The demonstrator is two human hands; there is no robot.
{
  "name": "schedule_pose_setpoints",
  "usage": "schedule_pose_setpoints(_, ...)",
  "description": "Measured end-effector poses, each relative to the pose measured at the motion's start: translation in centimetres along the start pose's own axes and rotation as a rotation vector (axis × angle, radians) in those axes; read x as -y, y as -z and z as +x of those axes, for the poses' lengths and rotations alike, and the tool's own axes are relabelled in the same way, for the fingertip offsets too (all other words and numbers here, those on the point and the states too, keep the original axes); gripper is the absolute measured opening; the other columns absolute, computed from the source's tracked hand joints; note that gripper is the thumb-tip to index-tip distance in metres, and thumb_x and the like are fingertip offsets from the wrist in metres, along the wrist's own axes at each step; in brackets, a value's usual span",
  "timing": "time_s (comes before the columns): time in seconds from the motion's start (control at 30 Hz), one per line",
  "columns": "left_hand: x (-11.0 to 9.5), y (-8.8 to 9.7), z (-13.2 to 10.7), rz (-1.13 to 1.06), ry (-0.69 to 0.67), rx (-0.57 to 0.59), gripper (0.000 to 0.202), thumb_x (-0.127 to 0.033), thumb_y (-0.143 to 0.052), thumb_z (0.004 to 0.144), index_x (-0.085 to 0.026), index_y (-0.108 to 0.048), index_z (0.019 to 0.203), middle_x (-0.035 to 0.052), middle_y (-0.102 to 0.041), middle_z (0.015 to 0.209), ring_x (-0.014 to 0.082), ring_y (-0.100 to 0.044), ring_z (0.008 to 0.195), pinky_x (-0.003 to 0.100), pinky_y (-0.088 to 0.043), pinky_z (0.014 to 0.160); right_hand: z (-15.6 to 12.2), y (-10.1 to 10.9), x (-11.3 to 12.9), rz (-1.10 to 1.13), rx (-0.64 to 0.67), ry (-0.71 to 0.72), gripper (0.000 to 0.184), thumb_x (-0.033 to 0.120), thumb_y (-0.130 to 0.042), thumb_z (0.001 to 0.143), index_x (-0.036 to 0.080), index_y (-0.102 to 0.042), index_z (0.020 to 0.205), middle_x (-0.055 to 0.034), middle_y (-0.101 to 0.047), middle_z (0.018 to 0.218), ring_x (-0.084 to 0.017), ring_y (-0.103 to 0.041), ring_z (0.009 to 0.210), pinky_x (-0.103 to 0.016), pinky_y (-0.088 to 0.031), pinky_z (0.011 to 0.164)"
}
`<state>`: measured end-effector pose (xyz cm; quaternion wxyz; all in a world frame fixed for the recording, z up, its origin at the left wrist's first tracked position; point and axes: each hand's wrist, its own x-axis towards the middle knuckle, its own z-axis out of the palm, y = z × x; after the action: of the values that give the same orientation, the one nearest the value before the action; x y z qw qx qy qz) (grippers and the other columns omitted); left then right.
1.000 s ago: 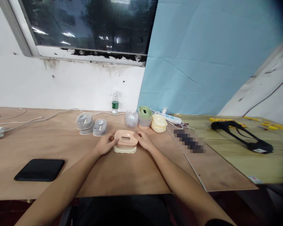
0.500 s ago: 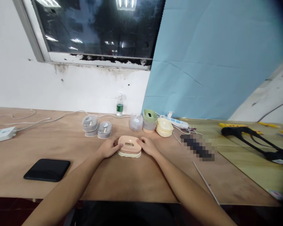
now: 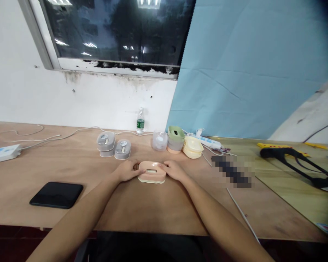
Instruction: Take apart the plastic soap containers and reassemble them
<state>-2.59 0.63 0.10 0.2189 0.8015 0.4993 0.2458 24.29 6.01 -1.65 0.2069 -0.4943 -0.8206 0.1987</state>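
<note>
A peach plastic soap dish (image 3: 152,172) with a slot in its top sits on a cream base (image 3: 152,181) on the wooden table (image 3: 71,171). My left hand (image 3: 127,170) grips its left side, and my right hand (image 3: 175,171) grips its right side. The fingertips of both hands rest on the peach top. The base shows only as a thin rim along the front.
Behind the dish stand two grey lidded boxes (image 3: 105,141), a clear container (image 3: 160,141), a green-and-grey stack (image 3: 176,140) and a cream stack (image 3: 192,147). A black tablet (image 3: 56,195) lies at left. A pixelated object (image 3: 232,171) lies at right.
The peach top now sits lower on the cream base, with less of the base showing. Both hands stay on it. The whole view has shifted slightly.
</note>
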Motion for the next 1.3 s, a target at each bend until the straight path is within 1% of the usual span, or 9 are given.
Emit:
schedule_pose_setpoints(0.13,0.0,0.4,-0.02,0.009,0.004,0.045,0.056,-0.067,-0.053,0.076,-0.019,-0.064,0.101,0.0025,-0.063,0.081,0.0164,-0.055,0.069,0.026,-0.039,0.06,-0.12,0.2,0.14,0.032,0.015,0.049,0.053,0.058,-0.041,0.086,0.017,-0.04,0.053,0.0042,-0.038,0.051,-0.009,-0.036,0.051,-0.024,-0.018,0.05)
schedule_pose_setpoints(0.27,0.06,0.55,-0.07,0.021,0.012,0.066,0.058,-0.068,-0.056,0.073,-0.019,-0.063,0.102,0.0012,-0.062,0.077,0.0164,-0.055,0.068,0.026,-0.038,0.058,-0.12,0.22,0.03,0.072,0.026,0.099,0.048,0.049,-0.038,0.089,0.017,-0.041,0.054,0.003,-0.043,0.053,-0.01,-0.041,0.054,-0.024,-0.021,0.051)
schedule_pose_setpoints(0.43,0.16,0.51,-0.09,0.023,-0.015,0.047,0.059,-0.067,-0.057,0.073,-0.02,-0.061,0.107,0.0029,-0.064,0.087,0.0173,-0.058,0.073,0.027,-0.041,0.062,-0.06,-0.05,-0.2,0.048,-0.007,0.106,0.046,0.045,-0.038,0.089,0.018,-0.041,0.052,0.0028,-0.042,0.052,-0.011,-0.04,0.053,-0.025,-0.021,0.051)
schedule_pose_setpoints(0.57,0.2,0.45,-0.09,0.049,-0.064,0.03,0.057,-0.065,-0.055,0.076,-0.02,-0.06,0.11,0.0044,-0.065,0.089,0.0186,-0.059,0.076,0.028,-0.042,0.065,-0.06,-0.08,-0.15,0.03,-0.045,0.094,0.044,0.044,-0.039,0.088,0.018,-0.042,0.053,0.0021,-0.044,0.052,-0.011,-0.04,0.054,-0.025,-0.021,0.051)
schedule_pose_setpoints(0.77,-0.03,0.48,-0.06,0.105,-0.106,-0.048,0.057,-0.06,-0.05,0.083,-0.02,-0.053,0.124,0.0071,-0.065,0.104,0.0219,-0.06,0.09,0.03,-0.044,0.075,-0.13,0.22,0.26,-0.02,-0.173,0.066,0.045,0.045,-0.039,0.089,0.018,-0.041,0.052,0.0017,-0.042,0.051,-0.011,-0.039,0.052,-0.026,-0.02,0.051)
schedule_pose_setpoints(1.0,-0.62,0.72,-0.25,0.136,-0.102,-0.033,0.052,-0.056,-0.043,0.088,-0.02,-0.053,0.125,0.0079,-0.064,0.105,0.0215,-0.06,0.09,0.03,-0.044,0.075,-0.32,0.33,0.48,0.012,-0.217,0.08,0.045,0.043,-0.041,0.088,0.018,-0.038,0.051,0.0023,-0.038,0.05,-0.011,-0.037,0.052,-0.026,-0.019,0.052)
schedule_pose_setpoints(1.07,-0.71,0.66,-0.24,0.139,-0.098,-0.029,0.052,-0.056,-0.043,0.088,-0.019,-0.055,0.122,0.0079,-0.065,0.102,0.0213,-0.06,0.087,0.03,-0.044,0.074,-0.26,0.2,0.38,0.003,-0.205,0.078,0.046,0.044,-0.041,0.088,0.018,-0.039,0.05,0.0023,-0.039,0.049,-0.011,-0.037,0.052,-0.026,-0.019,0.052)
schedule_pose_setpoints(1.17,-0.71,0.46,-0.17,0.138,-0.075,-0.027,0.052,-0.058,-0.045,0.086,-0.02,-0.057,0.119,0.0076,-0.065,0.097,0.0212,-0.06,0.083,0.03,-0.044,0.072,-0.07,-0.03,0.26,-0.013,-0.14,0.067,0.044,0.043,-0.042,0.087,0.018,-0.041,0.052,0.0021,-0.042,0.05,-0.011,-0.038,0.052,-0.026,-0.018,0.051)
schedule_pose_setpoints(1.3,-0.63,0.26,-0.09,0.133,-0.057,-0.037,0.051,-0.057,-0.045,0.086,-0.02,-0.058,0.119,0.0075,-0.065,0.099,0.0215,-0.06,0.085,0.03,-0.044,0.072,0.13,-0.12,0.26,0.021,-0.103,0.063,0.043,0.043,-0.04,0.088,0.018,-0.044,0.054,0.0012,-0.048,0.054,-0.011,-0.043,0.054,-0.025,-0.019,0.05)
